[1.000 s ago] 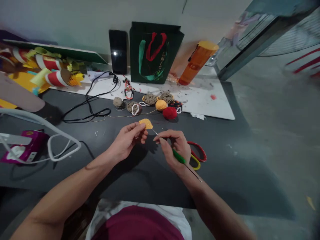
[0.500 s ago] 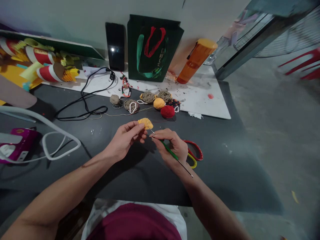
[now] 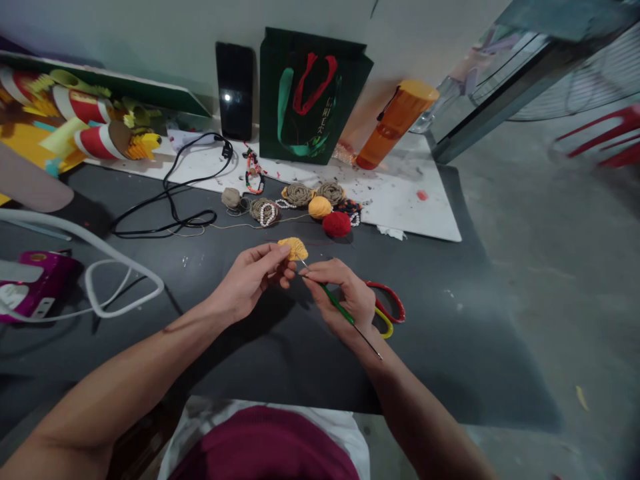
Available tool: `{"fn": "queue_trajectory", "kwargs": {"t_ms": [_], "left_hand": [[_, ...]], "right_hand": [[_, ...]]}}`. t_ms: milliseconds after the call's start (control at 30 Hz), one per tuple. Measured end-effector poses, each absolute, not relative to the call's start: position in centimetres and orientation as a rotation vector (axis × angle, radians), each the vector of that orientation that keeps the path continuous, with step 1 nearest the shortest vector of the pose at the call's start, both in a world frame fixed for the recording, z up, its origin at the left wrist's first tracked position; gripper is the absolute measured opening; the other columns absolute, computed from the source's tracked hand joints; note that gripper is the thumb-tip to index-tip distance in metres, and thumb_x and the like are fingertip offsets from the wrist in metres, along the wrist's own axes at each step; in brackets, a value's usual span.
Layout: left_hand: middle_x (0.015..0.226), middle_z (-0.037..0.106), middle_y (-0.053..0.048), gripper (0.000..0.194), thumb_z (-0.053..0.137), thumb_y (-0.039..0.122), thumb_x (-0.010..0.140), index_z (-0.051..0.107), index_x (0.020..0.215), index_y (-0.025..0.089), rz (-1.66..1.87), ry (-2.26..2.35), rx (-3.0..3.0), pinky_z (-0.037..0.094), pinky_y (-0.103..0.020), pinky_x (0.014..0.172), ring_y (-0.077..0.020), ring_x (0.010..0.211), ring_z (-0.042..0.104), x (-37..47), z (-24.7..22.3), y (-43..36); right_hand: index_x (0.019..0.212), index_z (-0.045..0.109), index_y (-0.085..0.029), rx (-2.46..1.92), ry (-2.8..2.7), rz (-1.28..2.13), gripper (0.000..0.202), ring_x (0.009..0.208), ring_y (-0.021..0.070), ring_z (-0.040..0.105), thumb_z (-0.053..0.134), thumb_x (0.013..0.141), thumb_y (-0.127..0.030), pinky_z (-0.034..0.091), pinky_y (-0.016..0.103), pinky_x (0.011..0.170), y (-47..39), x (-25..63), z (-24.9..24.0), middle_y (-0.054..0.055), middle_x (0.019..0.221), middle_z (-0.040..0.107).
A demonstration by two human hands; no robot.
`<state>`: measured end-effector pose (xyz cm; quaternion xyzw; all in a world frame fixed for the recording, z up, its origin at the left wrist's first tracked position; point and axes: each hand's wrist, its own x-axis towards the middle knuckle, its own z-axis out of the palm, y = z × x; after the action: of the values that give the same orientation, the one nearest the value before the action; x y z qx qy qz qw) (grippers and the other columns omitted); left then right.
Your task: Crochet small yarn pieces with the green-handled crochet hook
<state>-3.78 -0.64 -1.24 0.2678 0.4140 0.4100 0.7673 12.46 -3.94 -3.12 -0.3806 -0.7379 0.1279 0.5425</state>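
Between thumb and fingers, my left hand [image 3: 255,277] pinches a small yellow crocheted piece [image 3: 295,249]. My right hand [image 3: 345,293] is closed round the green handle of a crochet hook [image 3: 337,303], whose metal tip touches the piece's lower edge. The hook's rear end points down over my right wrist. Beyond the hands are a yellow yarn ball [image 3: 320,207], a red yarn ball [image 3: 337,225] and brown yarn coils [image 3: 299,194] with beads. Scissors with red and yellow handles [image 3: 393,303] lie beside my right hand, partly hidden by it.
A dark green bag [image 3: 313,100], a black phone [image 3: 235,93] and an orange bottle [image 3: 397,123] stand at the back. Black cable [image 3: 173,187] lies left of the yarn. A purple device [image 3: 40,283] and a pale curved tube [image 3: 125,253] are at the left.
The view has shifted slightly. The yellow piece is tilted a little differently, and the rear end of the hook has swung slightly down and left. Both grips remain.
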Motion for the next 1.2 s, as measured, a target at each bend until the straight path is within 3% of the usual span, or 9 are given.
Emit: {"fn": "queue_trajectory", "kwargs": {"t_ms": [167,500,800,933,1033,1200], "left_hand": [[0.063,0.065,0.000,0.032,0.087,0.036,0.062,0.068,0.071,0.012,0.873,0.867,0.537,0.045,-0.017,0.050,-0.0075,0.055,0.057,-3.8,-1.4,-0.6],[0.064,0.065,-0.001,0.020,0.080,0.028,0.071,0.068,0.071,0.012,0.799,0.819,0.456,0.045,-0.016,0.049,-0.0066,0.054,0.056,-3.7,-1.6,-0.7],[0.064,0.065,0.000,0.030,0.083,0.037,0.068,0.065,0.070,0.013,0.891,0.824,0.543,0.044,-0.018,0.052,-0.0072,0.055,0.056,-3.9,-1.9,-0.4],[0.063,0.063,0.000,0.033,0.083,0.042,0.067,0.065,0.071,0.014,0.885,0.861,0.655,0.041,-0.020,0.051,-0.0078,0.053,0.054,-4.2,-1.9,-0.1],[0.062,0.061,0.000,0.035,0.080,0.047,0.070,0.066,0.071,0.015,0.870,0.887,0.815,0.038,-0.021,0.049,-0.0086,0.054,0.052,-4.4,-1.8,-0.1],[0.059,0.059,0.001,0.039,0.075,0.052,0.074,0.062,0.066,0.015,0.786,0.878,0.994,0.035,-0.022,0.050,-0.0079,0.051,0.046,-4.3,-1.8,-0.2]], "right_hand": [[0.094,0.064,-0.025,-0.902,-1.756,0.271,0.017,0.074,0.0169,0.072,0.063,0.087,-0.010,0.059,0.031,0.067,-4.0,12.3,-3.2,0.003,0.083,0.075],[0.094,0.065,-0.025,-0.880,-1.741,0.302,0.017,0.075,0.0185,0.074,0.063,0.087,-0.010,0.059,0.032,0.066,-4.0,12.3,-3.4,0.004,0.086,0.077],[0.091,0.067,-0.026,-0.929,-1.630,0.383,0.019,0.079,0.0182,0.073,0.067,0.084,-0.007,0.060,0.034,0.072,-4.3,12.3,-2.8,0.004,0.087,0.077],[0.090,0.069,-0.024,-0.963,-1.535,0.573,0.005,0.075,0.0188,0.070,0.064,0.090,-0.022,0.058,0.035,0.068,-4.6,12.6,-2.4,0.004,0.083,0.075],[0.088,0.067,-0.023,-0.930,-1.414,0.707,0.018,0.064,0.0158,0.064,0.055,0.096,-0.034,0.055,0.031,0.058,-4.6,12.8,-2.3,0.003,0.077,0.071],[0.088,0.064,-0.022,-0.957,-1.319,0.825,0.017,0.067,0.0138,0.062,0.053,0.097,-0.032,0.053,0.030,0.063,-4.5,12.9,-2.3,0.001,0.078,0.067]]}}
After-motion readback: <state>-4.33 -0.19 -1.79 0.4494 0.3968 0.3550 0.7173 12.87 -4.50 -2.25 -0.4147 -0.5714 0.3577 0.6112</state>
